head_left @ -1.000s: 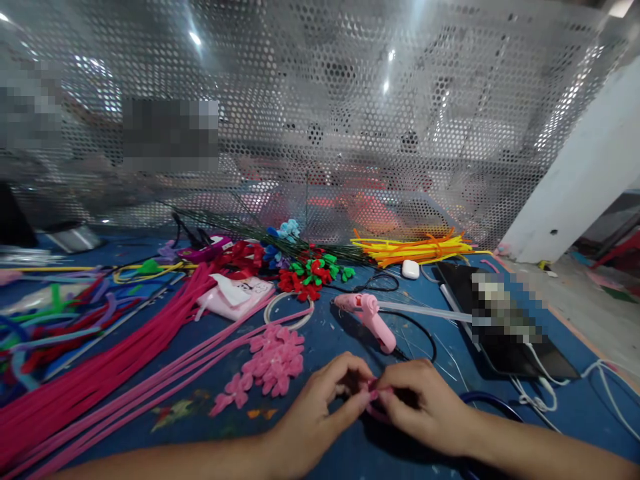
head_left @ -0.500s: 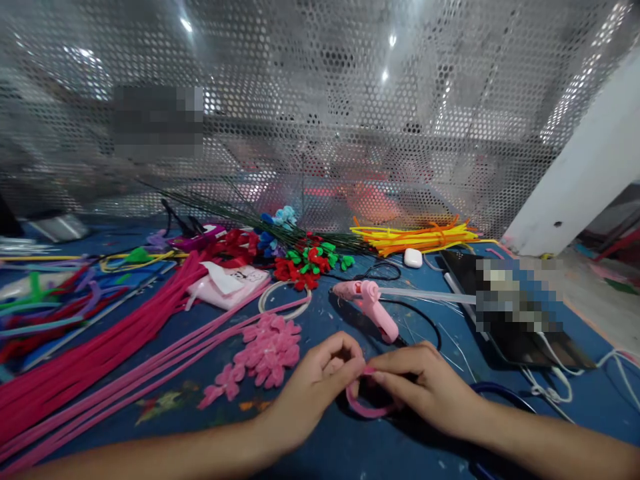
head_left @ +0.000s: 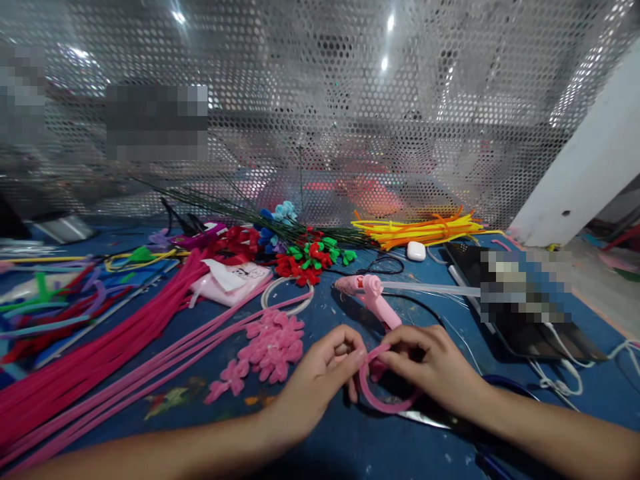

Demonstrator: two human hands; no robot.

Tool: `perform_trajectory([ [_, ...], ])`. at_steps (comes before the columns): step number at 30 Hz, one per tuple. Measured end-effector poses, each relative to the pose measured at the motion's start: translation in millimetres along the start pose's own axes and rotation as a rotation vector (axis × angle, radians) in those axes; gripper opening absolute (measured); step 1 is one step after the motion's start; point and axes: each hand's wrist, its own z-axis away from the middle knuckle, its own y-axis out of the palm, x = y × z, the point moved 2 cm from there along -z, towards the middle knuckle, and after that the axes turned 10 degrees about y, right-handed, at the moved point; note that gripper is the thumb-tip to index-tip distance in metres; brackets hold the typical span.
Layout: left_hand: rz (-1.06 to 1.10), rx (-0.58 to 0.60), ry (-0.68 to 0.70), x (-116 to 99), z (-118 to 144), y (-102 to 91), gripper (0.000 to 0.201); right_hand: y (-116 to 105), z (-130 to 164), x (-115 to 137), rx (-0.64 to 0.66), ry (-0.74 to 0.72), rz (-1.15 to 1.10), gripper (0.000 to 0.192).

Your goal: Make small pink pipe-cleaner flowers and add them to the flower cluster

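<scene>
Head view: fuzzy pink loop (head_left: pixel 383 405) between left hand (head_left: pixel 320 373) and right hand (head_left: pixel 440 367)

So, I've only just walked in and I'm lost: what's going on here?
A person's right hand holds a curved pink fuzzy strip above a blue table. The left hand has its fingertips close beside the strip; whether they grip it is unclear. Pink fuzzy flowers lie left of both hands, and a pink glue gun lies just beyond them.

The pink strip (head_left: pixel 387 407) now curves in a fuller loop.
</scene>
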Motion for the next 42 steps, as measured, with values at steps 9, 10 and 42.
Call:
perform_trajectory([
  [9, 0.082, -0.038, -0.020, 3.7, -2.8, -1.9, 0.024, 0.9, 0.7, -0.1, 0.024, -0.018, 0.040, 0.014],
  [10, 0.072, -0.043, -0.020, 4.1, -2.5, -2.3, 0.023, 1.8, 1.8, 0.1, 0.057, -0.026, 0.067, 0.016],
  [42, -0.041, -0.056, -0.005, 7.9, -2.7, -5.6, 0.030, 12.0, 15.2, 7.9, -0.042, -0.628, 0.693, 0.023],
])
